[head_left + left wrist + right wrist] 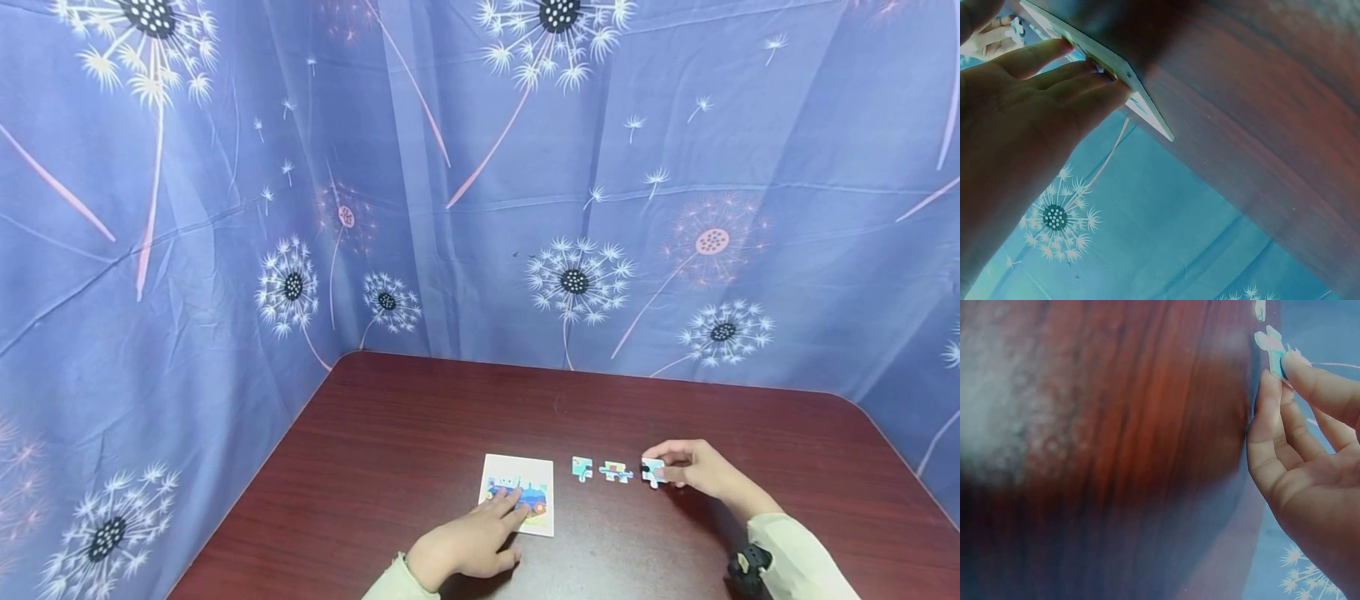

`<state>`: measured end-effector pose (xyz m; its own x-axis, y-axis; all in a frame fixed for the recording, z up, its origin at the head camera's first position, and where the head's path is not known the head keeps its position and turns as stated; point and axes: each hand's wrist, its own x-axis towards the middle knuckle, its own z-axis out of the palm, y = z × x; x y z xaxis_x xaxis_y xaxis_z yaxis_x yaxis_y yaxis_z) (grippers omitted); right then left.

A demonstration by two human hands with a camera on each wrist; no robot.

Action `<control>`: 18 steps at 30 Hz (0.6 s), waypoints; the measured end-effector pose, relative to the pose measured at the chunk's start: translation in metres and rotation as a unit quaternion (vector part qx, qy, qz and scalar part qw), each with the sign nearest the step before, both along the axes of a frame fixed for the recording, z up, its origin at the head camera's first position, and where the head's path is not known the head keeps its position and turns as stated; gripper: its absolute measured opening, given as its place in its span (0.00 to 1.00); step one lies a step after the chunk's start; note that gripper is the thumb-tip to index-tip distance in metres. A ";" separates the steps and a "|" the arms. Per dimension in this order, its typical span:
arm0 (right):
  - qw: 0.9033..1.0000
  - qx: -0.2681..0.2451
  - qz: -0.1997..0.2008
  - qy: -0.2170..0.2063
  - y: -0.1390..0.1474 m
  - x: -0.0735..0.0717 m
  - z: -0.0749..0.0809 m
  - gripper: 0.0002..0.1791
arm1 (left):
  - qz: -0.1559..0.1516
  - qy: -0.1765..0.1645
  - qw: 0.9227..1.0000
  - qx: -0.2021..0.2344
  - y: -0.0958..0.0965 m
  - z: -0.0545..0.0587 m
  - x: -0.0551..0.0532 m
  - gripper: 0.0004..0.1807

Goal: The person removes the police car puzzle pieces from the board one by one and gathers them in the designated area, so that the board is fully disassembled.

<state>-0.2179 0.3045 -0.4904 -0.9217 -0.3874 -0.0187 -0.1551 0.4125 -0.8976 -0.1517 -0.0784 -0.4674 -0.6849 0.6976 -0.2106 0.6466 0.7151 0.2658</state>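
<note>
Pinching a jigsaw piece (652,466) between thumb and fingers, had the right hand (701,472) closed down to that thin grip. Had the left hand (471,537) loosely spread, fairly straight-fingered, resting on the tractor board (517,463) and gripping nothing. Marked the held jigsaw piece as just left of the right palm, well apart from the left hand and off to its upper right. Could not tell whether lifted clear of the counter (420,417).

Judged the gap left of the right fingertips as the relation to watch: saw the middle piece (616,472) just beside, not touching, longest side to side, pointing roughly from one hand to the other, nearer the right. Noted the end piece (582,468) farther left, between the middle piece and the tractor board. Read all three as one loose row between the hands.

Took the tractor board as the only possible holder in view, with a blue tractor pictured under the left fingers; could not make out any recess or loose part in it.
</note>
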 end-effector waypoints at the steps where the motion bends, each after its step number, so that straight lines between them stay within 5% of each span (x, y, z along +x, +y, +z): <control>1: 1.000 0.000 0.000 0.001 0.000 0.000 -0.001 0.15 | 0.000 0.000 1.000 0.000 0.000 0.000 0.000 0.34; 18: 0.998 0.053 -0.038 0.013 -0.002 0.001 -0.005 0.15 | 0.004 -0.006 1.000 -0.007 0.001 -0.002 0.000 0.34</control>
